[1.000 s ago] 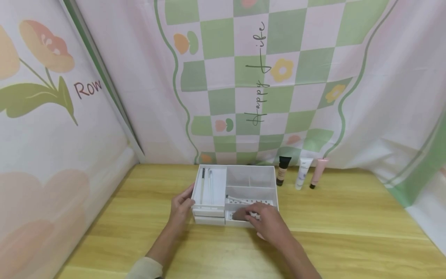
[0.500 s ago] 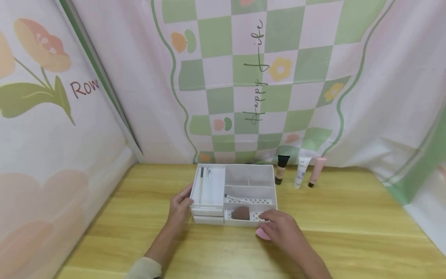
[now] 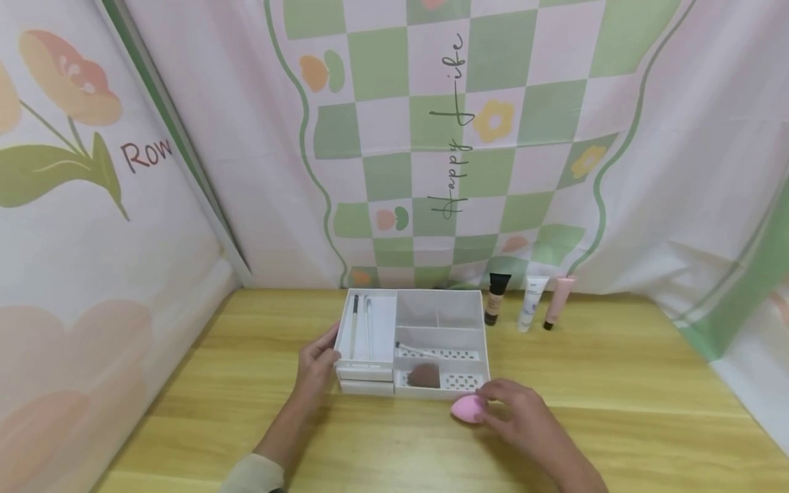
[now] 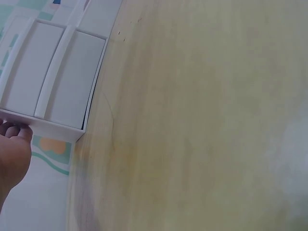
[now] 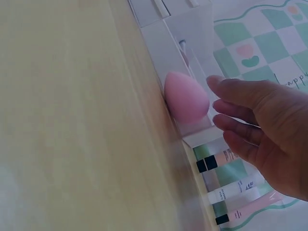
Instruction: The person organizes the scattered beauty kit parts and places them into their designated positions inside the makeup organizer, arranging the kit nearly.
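A white desktop organizer (image 3: 440, 296) with compartments and two small front drawers (image 3: 367, 381) stands on the table. My left hand (image 3: 316, 359) rests against its left side; in the left wrist view the fingers (image 4: 18, 131) touch the side wall. A pink egg-shaped makeup sponge (image 3: 466, 409) lies by the organizer's front right edge. At its rounded end is my right hand (image 3: 518, 411), fingers loosely bent. The right wrist view shows a small gap between the fingers and the sponge (image 5: 186, 97). A brown makeup puff (image 3: 424, 375) sits in the front compartment.
Two slim brushes (image 3: 354, 327) lie in the organizer's left tray, and another brush (image 3: 419, 350) in the middle compartment. Behind right stand a black-capped foundation tube (image 3: 496, 300), a white tube (image 3: 533, 304) and a pink tube (image 3: 558, 303). A patterned curtain (image 3: 382, 137) hangs behind.
My right hand has left the brown puff, which now lies uncovered in the front compartment, and moved right and toward me, beside the pink sponge. The left hand stays at the organizer.
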